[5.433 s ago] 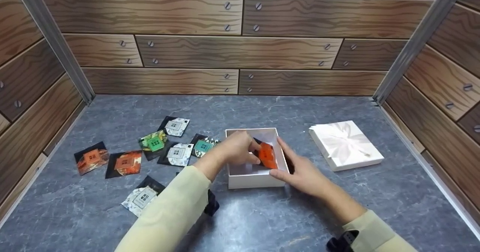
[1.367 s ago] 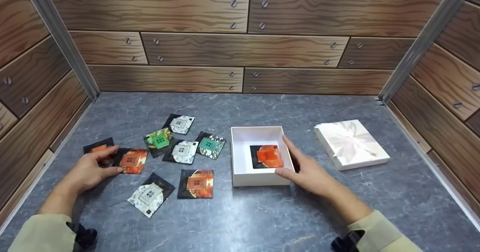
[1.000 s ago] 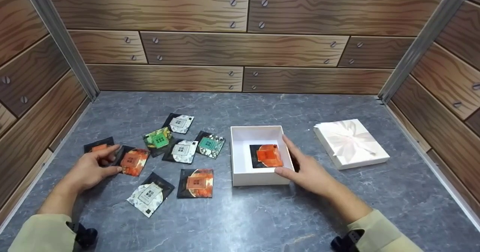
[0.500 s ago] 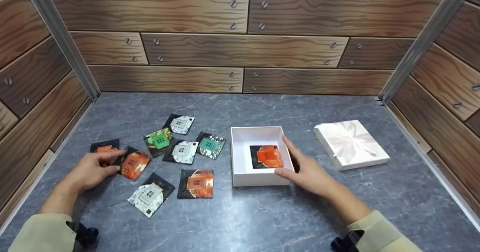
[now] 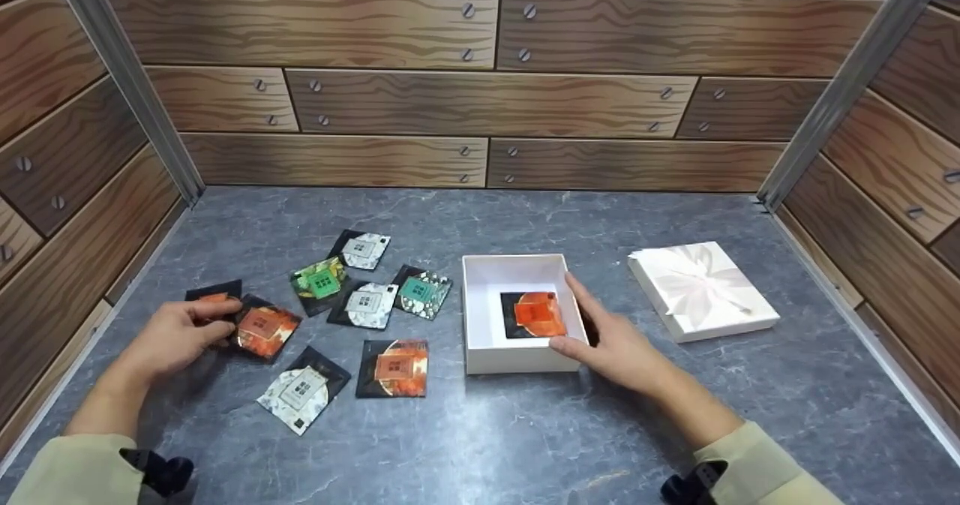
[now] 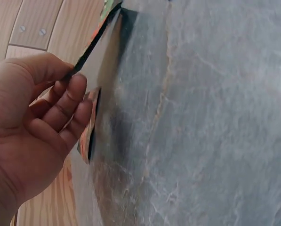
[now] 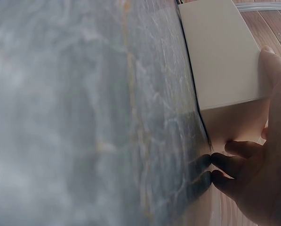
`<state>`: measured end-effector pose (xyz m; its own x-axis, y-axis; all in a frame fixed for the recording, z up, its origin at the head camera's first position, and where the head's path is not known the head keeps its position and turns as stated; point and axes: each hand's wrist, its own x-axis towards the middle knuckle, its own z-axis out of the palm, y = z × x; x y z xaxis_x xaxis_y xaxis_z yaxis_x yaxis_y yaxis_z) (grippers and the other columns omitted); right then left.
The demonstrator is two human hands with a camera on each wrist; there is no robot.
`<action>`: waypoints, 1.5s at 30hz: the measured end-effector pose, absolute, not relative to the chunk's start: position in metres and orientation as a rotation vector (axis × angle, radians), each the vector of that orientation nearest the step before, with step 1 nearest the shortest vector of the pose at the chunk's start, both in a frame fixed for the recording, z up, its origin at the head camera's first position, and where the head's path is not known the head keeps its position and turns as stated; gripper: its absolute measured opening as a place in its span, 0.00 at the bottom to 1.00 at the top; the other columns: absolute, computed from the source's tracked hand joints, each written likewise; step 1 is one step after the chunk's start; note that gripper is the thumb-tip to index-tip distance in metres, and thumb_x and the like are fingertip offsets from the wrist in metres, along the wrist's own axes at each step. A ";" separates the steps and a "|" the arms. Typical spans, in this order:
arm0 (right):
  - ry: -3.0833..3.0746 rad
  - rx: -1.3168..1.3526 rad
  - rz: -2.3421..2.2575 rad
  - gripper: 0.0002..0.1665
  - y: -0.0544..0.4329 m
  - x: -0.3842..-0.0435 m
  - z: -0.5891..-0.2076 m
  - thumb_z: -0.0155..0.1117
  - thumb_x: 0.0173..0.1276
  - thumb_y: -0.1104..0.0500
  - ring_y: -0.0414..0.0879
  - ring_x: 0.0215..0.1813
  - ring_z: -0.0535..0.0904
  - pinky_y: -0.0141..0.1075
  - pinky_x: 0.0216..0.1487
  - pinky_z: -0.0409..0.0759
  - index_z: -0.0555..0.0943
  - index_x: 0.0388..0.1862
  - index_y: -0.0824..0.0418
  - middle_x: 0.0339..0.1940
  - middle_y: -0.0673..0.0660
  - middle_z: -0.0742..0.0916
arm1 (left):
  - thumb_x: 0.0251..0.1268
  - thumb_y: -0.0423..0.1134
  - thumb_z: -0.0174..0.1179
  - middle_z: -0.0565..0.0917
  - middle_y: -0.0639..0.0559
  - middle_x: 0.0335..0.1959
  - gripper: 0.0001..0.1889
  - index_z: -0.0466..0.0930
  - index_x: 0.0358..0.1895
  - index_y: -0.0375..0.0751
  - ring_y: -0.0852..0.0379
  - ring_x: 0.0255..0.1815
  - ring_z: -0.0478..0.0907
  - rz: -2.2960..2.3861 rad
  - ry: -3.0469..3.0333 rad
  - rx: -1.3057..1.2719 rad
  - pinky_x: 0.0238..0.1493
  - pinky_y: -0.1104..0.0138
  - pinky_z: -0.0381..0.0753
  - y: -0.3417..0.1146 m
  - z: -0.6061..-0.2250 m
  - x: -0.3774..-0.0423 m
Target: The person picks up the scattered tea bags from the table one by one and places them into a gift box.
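Left fingers (image 5: 217, 308) apparently pinch orange packet (image 5: 264, 331); leftmost packet (image 5: 214, 292) partly hidden.

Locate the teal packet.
Head view, left of centre: the teal packet lies on the table, between a white packet on its left and the box on its right.

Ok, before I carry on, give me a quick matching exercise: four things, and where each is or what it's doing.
1. left hand
2. right hand
3. lid with bow
4. teal-labelled packet

A. gripping the white box
B. lying on the table, left of the box
C. pinching an orange packet
D. lying right of the box

Pairs: 1-C, 2-A, 3-D, 4-B
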<state>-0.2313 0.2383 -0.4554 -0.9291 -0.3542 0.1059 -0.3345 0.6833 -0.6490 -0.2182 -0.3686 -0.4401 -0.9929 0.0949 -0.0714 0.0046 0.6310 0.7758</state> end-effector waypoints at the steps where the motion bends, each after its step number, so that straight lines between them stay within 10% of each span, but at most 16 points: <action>1: 2.858 -0.584 -1.091 0.60 0.238 -0.231 -0.456 0.71 0.70 0.35 0.63 0.70 0.77 0.62 0.71 0.72 0.49 0.90 0.45 0.77 0.68 0.75 | 0.78 0.31 0.59 0.61 0.20 0.78 0.24 0.73 0.71 0.23 0.65 0.45 0.83 1.342 2.724 0.083 0.41 0.72 0.84 -0.367 -0.439 -0.218; 7: 2.859 -0.559 -1.085 0.60 0.239 -0.230 -0.457 0.71 0.70 0.33 0.65 0.70 0.76 0.63 0.71 0.72 0.49 0.90 0.43 0.78 0.69 0.74 | 0.78 0.31 0.59 0.81 0.24 0.62 0.21 0.77 0.69 0.25 0.68 0.40 0.85 1.487 2.714 0.093 0.42 0.70 0.86 -0.355 -0.429 -0.220; 20: 2.850 -0.533 -1.086 0.60 0.240 -0.229 -0.459 0.70 0.70 0.33 0.66 0.71 0.76 0.64 0.72 0.71 0.48 0.90 0.42 0.78 0.69 0.73 | 0.82 0.27 0.52 0.74 0.22 0.69 0.19 0.75 0.69 0.21 0.67 0.54 0.83 1.798 2.516 0.227 0.57 0.71 0.82 -0.304 -0.399 -0.221; 45: 2.848 -0.536 -1.060 0.61 0.238 -0.231 -0.456 0.70 0.70 0.31 0.66 0.71 0.75 0.64 0.72 0.70 0.47 0.90 0.41 0.78 0.70 0.73 | 0.75 0.37 0.66 0.85 0.47 0.60 0.19 0.84 0.66 0.41 0.47 0.50 0.82 1.665 2.549 0.635 0.49 0.59 0.86 -0.150 -0.361 -0.231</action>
